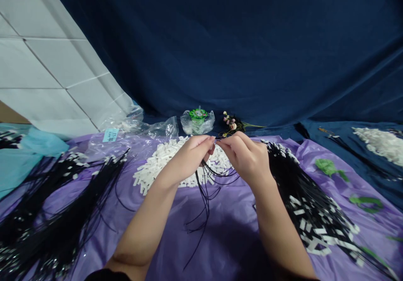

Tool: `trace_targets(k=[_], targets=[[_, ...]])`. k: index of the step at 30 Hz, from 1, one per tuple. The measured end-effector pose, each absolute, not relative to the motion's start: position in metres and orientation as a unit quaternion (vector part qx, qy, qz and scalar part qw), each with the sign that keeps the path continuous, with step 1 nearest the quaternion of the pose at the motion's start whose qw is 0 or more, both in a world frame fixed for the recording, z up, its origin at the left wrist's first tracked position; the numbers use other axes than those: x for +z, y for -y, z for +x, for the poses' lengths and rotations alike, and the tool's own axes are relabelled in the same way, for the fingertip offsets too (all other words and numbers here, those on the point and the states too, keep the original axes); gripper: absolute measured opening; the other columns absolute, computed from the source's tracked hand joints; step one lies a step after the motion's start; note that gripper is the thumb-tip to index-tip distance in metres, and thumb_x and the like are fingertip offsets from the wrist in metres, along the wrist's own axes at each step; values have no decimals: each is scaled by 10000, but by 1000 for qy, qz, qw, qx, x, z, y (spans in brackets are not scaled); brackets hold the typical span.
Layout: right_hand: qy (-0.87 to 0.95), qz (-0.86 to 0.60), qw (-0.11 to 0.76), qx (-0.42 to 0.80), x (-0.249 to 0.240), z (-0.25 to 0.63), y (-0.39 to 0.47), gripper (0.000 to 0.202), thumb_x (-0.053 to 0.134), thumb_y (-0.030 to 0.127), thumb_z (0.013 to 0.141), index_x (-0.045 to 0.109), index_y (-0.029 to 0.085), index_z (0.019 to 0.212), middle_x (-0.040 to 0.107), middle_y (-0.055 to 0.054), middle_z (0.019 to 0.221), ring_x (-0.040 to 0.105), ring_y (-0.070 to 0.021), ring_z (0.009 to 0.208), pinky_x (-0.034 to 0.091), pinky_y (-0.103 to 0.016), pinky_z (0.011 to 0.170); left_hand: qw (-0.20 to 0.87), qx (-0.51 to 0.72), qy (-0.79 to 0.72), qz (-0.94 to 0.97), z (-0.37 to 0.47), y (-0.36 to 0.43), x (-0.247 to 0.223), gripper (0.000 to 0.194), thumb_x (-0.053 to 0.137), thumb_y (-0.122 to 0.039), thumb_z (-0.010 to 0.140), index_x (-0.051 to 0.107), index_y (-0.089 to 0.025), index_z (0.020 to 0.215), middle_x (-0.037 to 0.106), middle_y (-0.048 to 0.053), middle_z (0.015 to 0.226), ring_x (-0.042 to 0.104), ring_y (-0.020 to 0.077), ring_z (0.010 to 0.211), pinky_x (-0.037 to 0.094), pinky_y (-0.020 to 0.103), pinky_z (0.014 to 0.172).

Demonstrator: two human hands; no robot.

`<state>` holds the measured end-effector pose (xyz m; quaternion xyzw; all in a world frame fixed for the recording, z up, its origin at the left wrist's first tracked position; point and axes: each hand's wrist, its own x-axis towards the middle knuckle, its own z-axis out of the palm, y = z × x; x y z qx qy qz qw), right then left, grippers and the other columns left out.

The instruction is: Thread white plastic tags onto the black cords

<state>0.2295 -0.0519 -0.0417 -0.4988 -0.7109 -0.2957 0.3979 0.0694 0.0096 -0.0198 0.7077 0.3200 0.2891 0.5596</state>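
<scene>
In front of me, my left hand (195, 154) is closed on several thin black cords (206, 207), whose loose ends dangle below it. My right hand (247, 157) pinches close beside the left fingertips, on what looks like the end of a black cord. A short dark bit shows between the two sets of fingers, too small to make out fully. Behind and below both hands lies a heap of small white tube-like pieces (149, 169), partly hidden by them.
A purple sheet (233, 230) covers the work surface. Bundles of black cords with white ends lie left (78, 214) and right (296, 188). Farther back are a clear plastic bag (160, 127), a green-lidded cup (198, 115) and artificial flowers (233, 125), before a blue curtain (236, 50).
</scene>
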Motion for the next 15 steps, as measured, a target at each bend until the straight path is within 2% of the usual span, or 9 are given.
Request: trace_targets(k=[7,11,15], targets=[[720,-495,353,-335,-39,228,55,147,538,126,926,619,178,813,560,23,663,407,-67,492,257,-244,471,635,273,-286,664,71,-13,-23,376,480,-413,922,448,-177,632,370,-31,541,323,84,475,236,221,443],[726,-486,340,-348,-37,228,56,164,536,92,913,638,171,811,520,26,634,374,-78,491,267,-252,486,631,262,-292,669,71,-13,-23,381,475,-423,923,443,-178,633,361,-34,543,310,84,469,226,224,438],[740,-475,315,-357,-36,228,58,231,497,57,910,633,171,763,479,28,608,337,-90,495,270,-254,499,590,256,-289,709,69,-12,-23,389,445,-424,938,443,-177,638,390,-26,568,349,93,512,276,228,479]])
